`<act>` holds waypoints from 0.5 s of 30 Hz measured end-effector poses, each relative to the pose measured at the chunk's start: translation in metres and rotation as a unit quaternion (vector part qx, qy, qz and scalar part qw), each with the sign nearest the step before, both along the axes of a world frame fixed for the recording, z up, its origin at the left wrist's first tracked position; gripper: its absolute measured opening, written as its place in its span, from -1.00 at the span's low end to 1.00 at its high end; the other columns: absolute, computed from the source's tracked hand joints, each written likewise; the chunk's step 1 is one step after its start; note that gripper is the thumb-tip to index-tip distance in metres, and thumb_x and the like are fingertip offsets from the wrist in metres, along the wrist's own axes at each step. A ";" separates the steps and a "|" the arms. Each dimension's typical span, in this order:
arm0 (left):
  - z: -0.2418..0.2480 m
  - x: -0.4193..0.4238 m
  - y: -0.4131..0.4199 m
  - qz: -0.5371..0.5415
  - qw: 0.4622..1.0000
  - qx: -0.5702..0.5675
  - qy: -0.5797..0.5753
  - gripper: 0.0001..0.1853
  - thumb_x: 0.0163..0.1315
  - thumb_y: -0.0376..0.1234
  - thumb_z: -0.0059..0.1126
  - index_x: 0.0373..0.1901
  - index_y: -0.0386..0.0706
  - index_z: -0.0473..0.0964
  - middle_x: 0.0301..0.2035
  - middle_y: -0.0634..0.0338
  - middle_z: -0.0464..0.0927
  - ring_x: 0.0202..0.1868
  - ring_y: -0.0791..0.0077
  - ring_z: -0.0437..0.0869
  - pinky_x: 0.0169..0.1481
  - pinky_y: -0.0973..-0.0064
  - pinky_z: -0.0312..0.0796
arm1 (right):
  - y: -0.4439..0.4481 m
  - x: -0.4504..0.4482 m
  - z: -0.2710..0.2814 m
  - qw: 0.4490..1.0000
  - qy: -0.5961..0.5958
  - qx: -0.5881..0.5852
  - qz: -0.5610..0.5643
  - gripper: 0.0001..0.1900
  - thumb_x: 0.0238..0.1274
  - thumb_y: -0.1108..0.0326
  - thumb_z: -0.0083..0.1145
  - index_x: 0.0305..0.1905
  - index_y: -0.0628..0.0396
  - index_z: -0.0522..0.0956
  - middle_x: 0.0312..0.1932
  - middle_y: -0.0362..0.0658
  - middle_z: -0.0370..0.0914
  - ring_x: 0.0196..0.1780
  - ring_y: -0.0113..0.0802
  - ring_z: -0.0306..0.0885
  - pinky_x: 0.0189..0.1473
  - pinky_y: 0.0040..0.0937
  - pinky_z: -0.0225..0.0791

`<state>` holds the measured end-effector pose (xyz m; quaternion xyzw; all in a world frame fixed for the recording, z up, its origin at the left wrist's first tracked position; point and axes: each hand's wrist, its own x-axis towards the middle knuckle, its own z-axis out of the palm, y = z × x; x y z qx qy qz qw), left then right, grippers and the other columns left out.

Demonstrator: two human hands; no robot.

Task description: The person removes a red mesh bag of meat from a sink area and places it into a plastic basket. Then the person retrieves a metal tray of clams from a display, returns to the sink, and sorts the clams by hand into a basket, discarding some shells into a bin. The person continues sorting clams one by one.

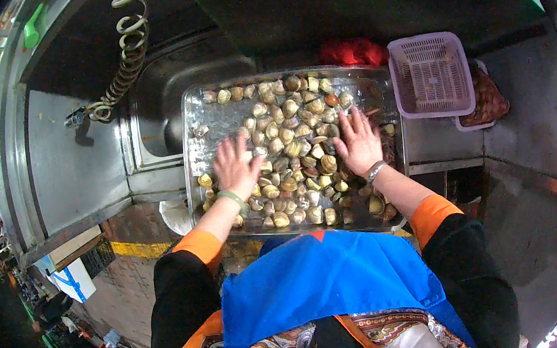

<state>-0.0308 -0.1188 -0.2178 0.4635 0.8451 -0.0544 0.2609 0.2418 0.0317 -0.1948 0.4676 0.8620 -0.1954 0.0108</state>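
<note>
Many clams (293,148) in their shells lie spread over a large rectangular metal tray (221,121) in front of me. My left hand (236,166), with a green bangle at the wrist, is over the tray's left part, palm down and fingers spread. At the right edge of the main heap, my right hand (360,143) is flat with its fingers apart, next to several shells; a silver bangle circles that wrist. Neither hand grips a shell. Whatever lies beneath the palms is hidden. One orange-brown clam (332,100) stands out near the far right of the heap.
A metal sink (154,132) is left of the tray, below a coiled hose (125,72). At right, a white plastic basket (436,108) overlaps the counter beside a mesh bag (488,101) of brownish contents. A red bag (352,53) lies behind the tray. Metal walls (79,163) flank both sides.
</note>
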 end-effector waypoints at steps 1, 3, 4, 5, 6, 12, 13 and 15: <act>-0.003 0.018 0.004 -0.033 0.999 0.021 0.000 -0.17 0.26 0.17 -0.07 0.45 0.01 -0.05 0.35 -0.23 0.00 0.42 -0.16 -0.02 0.40 -0.20 -0.13 | -0.007 -0.006 0.003 0.999 -0.008 0.024 0.022 -0.34 0.31 -0.05 -0.09 0.44 -0.08 0.12 0.48 0.08 -0.04 0.47 0.04 0.02 0.34 0.19 0.00; -0.006 0.045 0.020 -0.083 0.995 0.042 -0.037 -0.19 0.25 0.14 -0.03 0.45 0.05 -0.03 0.31 -0.23 0.07 0.39 -0.16 0.06 0.40 -0.19 -0.12 | -0.018 -0.021 0.011 0.997 -0.009 0.026 0.071 -0.35 0.29 -0.04 -0.06 0.42 -0.06 0.17 0.48 0.11 -0.06 0.48 0.06 0.00 0.36 0.17 -0.04; -0.005 0.056 0.023 -0.094 0.990 0.066 -0.085 -0.22 0.24 0.07 0.02 0.43 0.04 0.01 0.33 -0.20 0.06 0.38 -0.15 0.08 0.40 -0.15 -0.07 | -0.023 -0.025 0.015 0.995 -0.009 0.041 0.087 -0.36 0.28 -0.03 -0.04 0.41 -0.06 0.18 0.47 0.13 -0.07 0.48 0.07 -0.01 0.37 0.18 -0.05; -0.003 0.068 0.026 -0.107 0.979 0.122 -0.122 -0.24 0.22 -0.01 0.08 0.42 0.03 0.05 0.34 -0.16 0.04 0.38 -0.14 0.09 0.40 -0.11 -0.03 | -0.026 -0.028 0.020 0.994 -0.003 0.004 0.108 -0.36 0.27 -0.02 -0.03 0.38 0.02 0.22 0.46 0.17 -0.05 0.47 0.09 0.00 0.38 0.18 -0.07; -0.001 0.077 0.028 -0.111 0.955 0.216 -0.171 -0.26 0.21 -0.08 0.14 0.40 0.03 0.09 0.35 -0.13 0.03 0.37 -0.13 0.11 0.40 -0.07 0.01 | -0.026 -0.026 0.025 0.985 0.059 -0.019 0.162 -0.40 0.22 0.07 0.04 0.30 0.13 0.29 0.41 0.20 0.04 0.42 0.11 0.10 0.37 0.08 0.03; 0.016 0.027 0.034 -0.143 0.928 0.221 -0.263 -0.42 0.16 -0.35 0.18 0.24 -0.17 0.28 0.23 -0.03 0.31 0.19 0.01 0.44 0.27 0.21 0.33 | 0.018 0.025 0.026 0.977 0.173 0.030 0.119 -0.53 0.11 0.34 0.11 0.14 0.25 0.37 0.19 0.18 0.29 0.23 0.14 0.30 0.25 -0.11 0.22; 0.016 -0.001 0.037 -0.044 0.945 0.262 -0.189 -0.47 0.17 -0.36 0.16 0.20 -0.19 0.31 0.18 -0.04 0.36 0.15 0.00 0.46 0.25 0.20 0.33 | 0.032 0.027 0.017 0.982 0.173 0.055 0.059 -0.53 0.14 0.32 0.10 0.15 0.25 0.37 0.17 0.18 0.31 0.22 0.13 0.30 0.25 -0.13 0.21; 0.010 -0.059 0.049 0.074 0.938 0.338 -0.021 -0.51 0.22 -0.27 0.13 0.18 -0.18 0.33 0.15 -0.10 0.34 0.21 -0.03 0.35 0.34 0.19 0.19 | 0.063 0.022 -0.005 0.979 0.186 0.061 -0.057 -0.54 0.20 0.26 0.08 0.16 0.24 0.37 0.15 0.18 0.32 0.21 0.12 0.31 0.25 -0.16 0.21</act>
